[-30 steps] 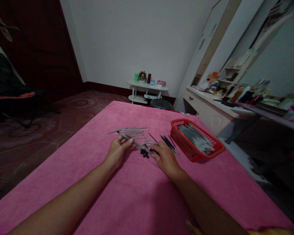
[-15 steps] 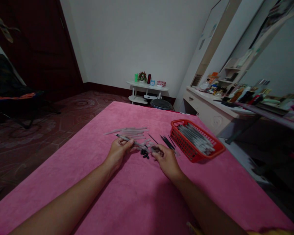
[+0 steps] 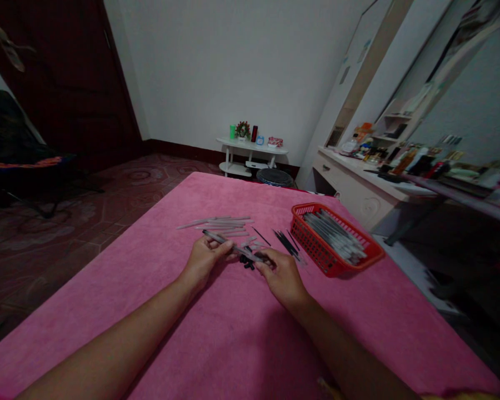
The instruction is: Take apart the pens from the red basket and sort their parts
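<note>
My left hand (image 3: 208, 255) is closed round a pen (image 3: 242, 251) with a grey, see-through barrel and a dark end that sticks out at the upper left. At the pen's other end, the fingers of my right hand (image 3: 280, 272) are pinched together on it; any small part between them is hidden. Below the pen lies a little heap of black pen caps or plugs (image 3: 249, 265). Pale pen barrels (image 3: 229, 222) lie in a loose bunch beyond my left hand. Several thin dark refills (image 3: 286, 243) rest beyond my right hand.
A red plastic basket (image 3: 316, 253) full of grey pens stands at the right on the pink cloth (image 3: 216, 344). Further right is a dressing table (image 3: 358, 175) with bottles. A small white stand (image 3: 233, 145) is at the far wall.
My right hand has moved slightly left to the end of the pen, closing the small gap there. The pen has shifted a little to the right in my left hand.
</note>
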### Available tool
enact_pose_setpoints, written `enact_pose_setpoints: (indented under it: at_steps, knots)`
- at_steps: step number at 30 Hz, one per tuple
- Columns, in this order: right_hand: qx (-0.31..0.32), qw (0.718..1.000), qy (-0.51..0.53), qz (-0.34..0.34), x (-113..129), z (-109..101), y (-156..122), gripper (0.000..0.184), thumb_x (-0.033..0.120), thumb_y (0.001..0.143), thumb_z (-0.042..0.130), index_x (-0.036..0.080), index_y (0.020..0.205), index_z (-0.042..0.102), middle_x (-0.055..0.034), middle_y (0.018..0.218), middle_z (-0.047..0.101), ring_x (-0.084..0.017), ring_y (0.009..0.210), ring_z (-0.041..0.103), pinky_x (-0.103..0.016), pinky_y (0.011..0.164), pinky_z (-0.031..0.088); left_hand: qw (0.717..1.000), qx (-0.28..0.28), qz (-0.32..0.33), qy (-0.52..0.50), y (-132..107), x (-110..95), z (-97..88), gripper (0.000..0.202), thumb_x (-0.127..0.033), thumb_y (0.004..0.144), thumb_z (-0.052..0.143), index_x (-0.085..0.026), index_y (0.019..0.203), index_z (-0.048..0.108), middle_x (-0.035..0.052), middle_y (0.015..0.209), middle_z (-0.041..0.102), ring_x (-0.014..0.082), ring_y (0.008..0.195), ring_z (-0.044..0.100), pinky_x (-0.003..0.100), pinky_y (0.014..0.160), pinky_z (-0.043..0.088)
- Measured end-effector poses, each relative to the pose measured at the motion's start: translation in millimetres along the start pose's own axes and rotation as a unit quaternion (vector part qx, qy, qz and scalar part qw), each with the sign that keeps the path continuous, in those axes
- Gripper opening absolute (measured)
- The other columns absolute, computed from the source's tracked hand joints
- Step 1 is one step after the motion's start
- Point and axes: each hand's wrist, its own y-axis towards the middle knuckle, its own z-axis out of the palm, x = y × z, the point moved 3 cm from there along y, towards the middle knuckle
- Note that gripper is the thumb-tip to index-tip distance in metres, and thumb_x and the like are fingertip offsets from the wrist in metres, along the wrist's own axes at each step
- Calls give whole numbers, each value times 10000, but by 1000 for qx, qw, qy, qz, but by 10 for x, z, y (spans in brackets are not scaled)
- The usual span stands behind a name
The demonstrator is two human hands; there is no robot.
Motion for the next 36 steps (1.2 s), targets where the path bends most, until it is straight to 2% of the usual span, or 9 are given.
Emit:
enact_pose_setpoints:
  at_steps: [7, 13, 16, 19, 23, 27, 32, 34, 36]
  knots:
    - [-10, 997, -67, -42, 66, -33, -19, 193, 167, 816, 553, 199, 943, 695, -56, 881, 713, -197, 832, 648, -289, 743, 491, 999, 24, -38, 11, -54, 18, 34, 384, -287, 620, 839, -127, 702, 499, 64, 667, 703, 185, 630, 696, 310, 652, 588]
    - [-16, 997, -64, -33, 126, -81, -53, 148, 198, 823, 537, 204, 810, 684, -50, 801, 699, -191, 756, 632, -262, 644, 462, 998, 56, -27, -14, -87, 26, 78, 419, -252, 620, 839, -158, 675, 434, 26, 615, 681, 145, 588, 667, 237, 583, 537]
    - [-6, 1000, -7, 7, 128, -73, -61, 135, 200, 801, 543, 196, 775, 675, -26, 706, 666, -156, 644, 597, -236, 562, 434, 997, 74, -17, 1, -104, 15, 88, 406, -278, 625, 833, -158, 676, 449, 38, 636, 690, 157, 600, 669, 248, 588, 532]
    - [14, 994, 80, 77, 111, -64, -58, 104, 214, 754, 561, 180, 740, 659, 12, 585, 597, -115, 501, 518, -215, 473, 393, 995, 98, 1, 6, -125, -11, 107, 404, -301, 612, 837, -158, 672, 464, 46, 672, 700, 185, 646, 681, 324, 667, 555]
    - [82, 960, 202, 174, 52, -67, -47, 122, 275, 686, 611, 156, 662, 615, 41, 493, 534, -75, 396, 430, -192, 392, 317, 992, 117, 31, 31, -148, -62, 133, 381, -299, 615, 834, -153, 682, 488, 60, 712, 714, 192, 647, 678, 350, 680, 552]
    - [120, 936, 262, 202, 11, -72, -40, 183, 317, 655, 656, 140, 646, 610, 35, 485, 548, -62, 382, 428, -181, 381, 300, 990, 122, 47, 58, -142, -85, 146, 360, -276, 618, 832, -145, 671, 501, 68, 681, 706, 187, 616, 668, 302, 615, 530]
    - [104, 947, 235, 191, 125, -83, -28, 186, 330, 680, 634, 145, 673, 609, 31, 506, 563, -67, 394, 454, -176, 378, 315, 992, 91, 33, 76, -95, -60, 145, 345, -318, 618, 824, -154, 688, 528, 58, 676, 699, 192, 615, 665, 323, 626, 547]
    - [92, 958, 204, 180, 217, -178, 3, 184, 332, 701, 622, 147, 705, 616, 32, 516, 560, -75, 404, 462, -183, 390, 334, 987, 74, 57, 129, -59, -96, 120, 312, -355, 642, 800, -150, 741, 586, 74, 720, 702, 209, 658, 673, 329, 643, 551]
    - [56, 974, 156, 155, 300, -383, 62, 198, 348, 714, 617, 151, 734, 629, 22, 537, 570, -95, 435, 488, -205, 419, 369, 974, 60, 105, 190, 3, -179, 47, 314, -405, 706, 736, -150, 869, 647, 107, 868, 710, 244, 779, 684, 356, 703, 556]
